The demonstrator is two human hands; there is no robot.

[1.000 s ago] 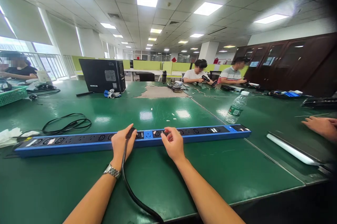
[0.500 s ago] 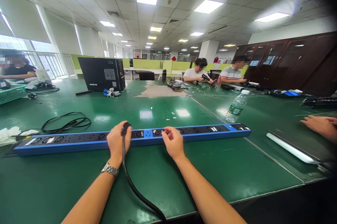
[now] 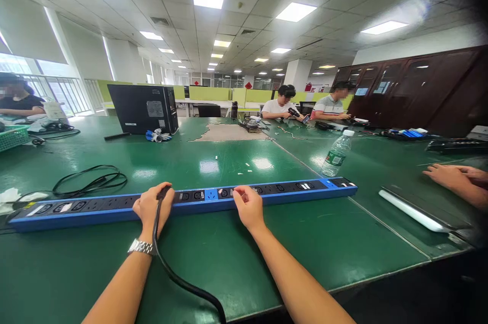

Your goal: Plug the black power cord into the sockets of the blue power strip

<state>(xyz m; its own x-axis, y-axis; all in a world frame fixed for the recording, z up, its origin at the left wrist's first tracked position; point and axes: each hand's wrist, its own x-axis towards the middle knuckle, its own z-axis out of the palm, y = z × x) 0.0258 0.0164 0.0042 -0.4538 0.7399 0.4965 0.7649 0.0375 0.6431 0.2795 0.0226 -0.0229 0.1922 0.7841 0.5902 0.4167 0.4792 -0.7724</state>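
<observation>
A long blue power strip (image 3: pixel 297 191) with black sockets lies across the green table (image 3: pixel 229 253) in front of me. My left hand (image 3: pixel 151 207), with a metal watch on its wrist, is closed round a black plug (image 3: pixel 163 192) at the strip's top face. The plug's black cable (image 3: pixel 183 283) trails back to the table's near edge. My right hand (image 3: pixel 248 207) rests on the strip to the right of its middle, its fingers curled and pressed against the strip's top and front.
A coiled black cable (image 3: pixel 91 182) lies behind the strip at the left. A water bottle (image 3: pixel 335 154) stands at the right. Another person's hand (image 3: pixel 450 176) rests by a dark flat device (image 3: pixel 419 209). A black computer case (image 3: pixel 143 108) stands further back; three people sit at the far edges.
My left hand has carried the plug leftward along the strip, past several sockets. My right hand has stayed on the strip.
</observation>
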